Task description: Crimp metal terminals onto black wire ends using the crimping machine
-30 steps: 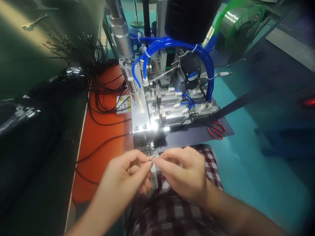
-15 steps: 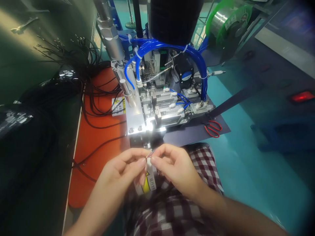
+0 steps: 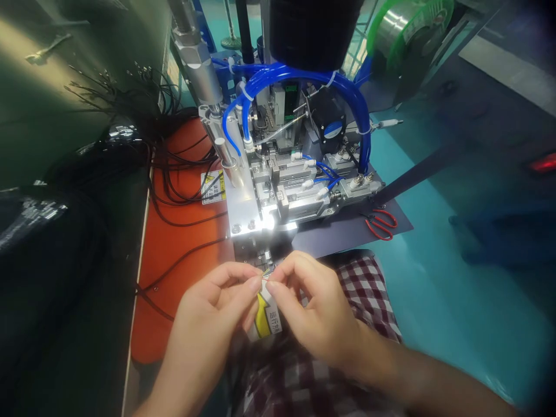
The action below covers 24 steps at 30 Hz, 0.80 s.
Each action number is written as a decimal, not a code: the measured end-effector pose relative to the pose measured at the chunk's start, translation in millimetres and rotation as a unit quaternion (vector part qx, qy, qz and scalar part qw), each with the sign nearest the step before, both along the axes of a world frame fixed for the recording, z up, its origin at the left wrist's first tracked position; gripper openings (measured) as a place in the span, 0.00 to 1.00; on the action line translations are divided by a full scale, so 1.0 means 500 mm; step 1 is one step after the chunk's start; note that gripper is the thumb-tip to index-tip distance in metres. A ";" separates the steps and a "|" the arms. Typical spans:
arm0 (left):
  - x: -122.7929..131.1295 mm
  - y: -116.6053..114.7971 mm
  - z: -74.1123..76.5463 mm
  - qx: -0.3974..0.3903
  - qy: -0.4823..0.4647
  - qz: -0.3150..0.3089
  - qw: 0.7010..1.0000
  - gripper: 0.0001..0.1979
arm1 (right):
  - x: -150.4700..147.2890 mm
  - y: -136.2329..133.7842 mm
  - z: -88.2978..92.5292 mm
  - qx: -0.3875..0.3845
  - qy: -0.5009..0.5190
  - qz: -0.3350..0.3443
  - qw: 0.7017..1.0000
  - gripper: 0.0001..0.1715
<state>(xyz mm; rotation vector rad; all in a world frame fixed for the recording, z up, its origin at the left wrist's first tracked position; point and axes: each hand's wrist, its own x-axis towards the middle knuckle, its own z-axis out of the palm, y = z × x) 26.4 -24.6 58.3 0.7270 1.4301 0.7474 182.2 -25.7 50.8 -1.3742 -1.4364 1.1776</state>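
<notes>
In front of the machine (image 3: 286, 202), both hands meet fingertip to fingertip. My left hand (image 3: 219, 304) is closed, with thumb and index finger pinching fine coloured wires (image 3: 266, 272). From the other side, my right hand (image 3: 319, 307) is closed in a pinch on the same wires. Only a short bit of them shows between the fingertips; the rest is hidden by the fingers. Just below lies a white and yellow label (image 3: 270, 318) with printed characters.
Black cables (image 3: 174, 168) lie across the orange board (image 3: 165, 255) on the left, with a bundle behind. Red-handled cutters (image 3: 382, 225) rest on the grey plate at right. Blue air hoses (image 3: 299, 72) arch over the machine. A green spool (image 3: 406, 29) hangs at upper right.
The whole view has shifted slightly. My fingertips have moved a little on the wires, and a yellow-green strand now shows between them. Both hands stay pinched together.
</notes>
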 end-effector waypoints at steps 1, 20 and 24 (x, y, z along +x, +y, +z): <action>0.000 -0.006 -0.002 0.014 0.013 0.007 1.000 0.16 | -0.001 0.001 0.001 -0.028 0.016 0.004 0.999 0.06; 0.000 0.020 -0.001 -0.059 -0.095 0.009 0.994 0.16 | 0.007 0.025 -0.001 -0.157 0.061 0.036 0.985 0.06; 0.003 0.018 -0.004 -0.067 -0.095 0.004 0.993 0.18 | 0.012 0.035 0.001 -0.120 0.052 0.009 0.991 0.06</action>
